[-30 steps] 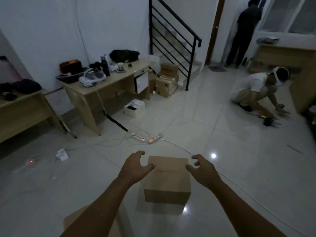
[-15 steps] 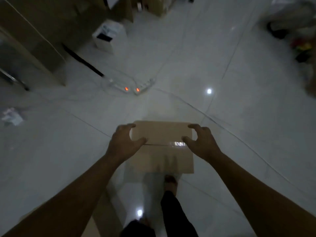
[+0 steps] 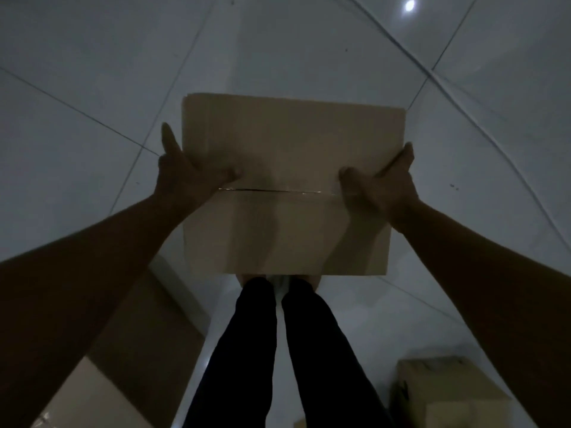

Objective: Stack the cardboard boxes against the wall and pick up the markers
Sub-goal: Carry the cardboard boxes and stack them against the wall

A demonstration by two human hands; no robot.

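Note:
A brown cardboard box (image 3: pixel 287 143) with a taped seam across its top fills the middle of the head view, just above my dark trouser legs. My left hand (image 3: pixel 185 174) clasps its left side with the thumb lying on the top. My right hand (image 3: pixel 383 183) clasps its right side the same way. A second cardboard box (image 3: pixel 445 393) stands on the floor at the lower right. A third one (image 3: pixel 102 384) lies at the lower left, partly hidden by my left forearm. No markers are visible.
Pale glossy floor tiles (image 3: pixel 92 57) surround the box. A thin white cable (image 3: pixel 482 131) runs diagonally over the floor at the upper right. A ceiling light's reflection (image 3: pixel 409 4) shines at the top right.
My hands went from hovering apart over the box to clasping both its sides. The view tipped down from the room to the floor, and the box now looks much larger and closer.

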